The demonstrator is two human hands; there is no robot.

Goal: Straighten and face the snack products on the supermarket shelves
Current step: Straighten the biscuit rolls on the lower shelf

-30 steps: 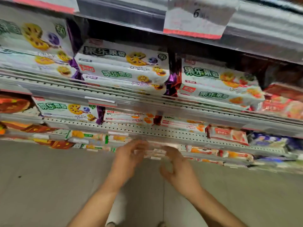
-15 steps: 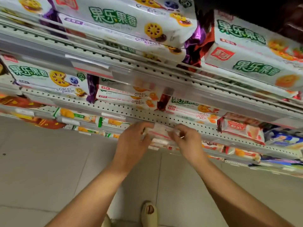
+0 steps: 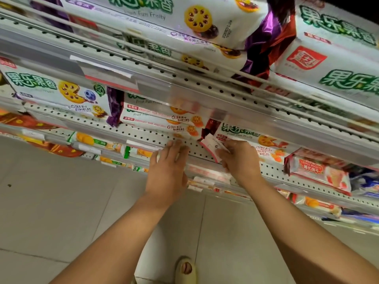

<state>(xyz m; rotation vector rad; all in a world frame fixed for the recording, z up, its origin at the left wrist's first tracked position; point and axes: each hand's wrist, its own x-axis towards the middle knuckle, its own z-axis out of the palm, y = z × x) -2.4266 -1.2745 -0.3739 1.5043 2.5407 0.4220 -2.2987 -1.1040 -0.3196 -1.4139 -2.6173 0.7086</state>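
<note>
Tag [image 3: 213, 147] pinched in your right hand [image 3: 240, 160], likely to refit it on the rail; left hand [image 3: 167, 169] flat, fingers straight, steadies shelf [image 3: 143, 136]. Snacks [image 3: 266, 144] lie just beyond.

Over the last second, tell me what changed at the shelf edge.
The right hand has lifted the price tag up out of the shelf rail, pinching it in its fingers. The left hand let go and now lies flat on the rail. The biscuit packs stayed put.
</note>
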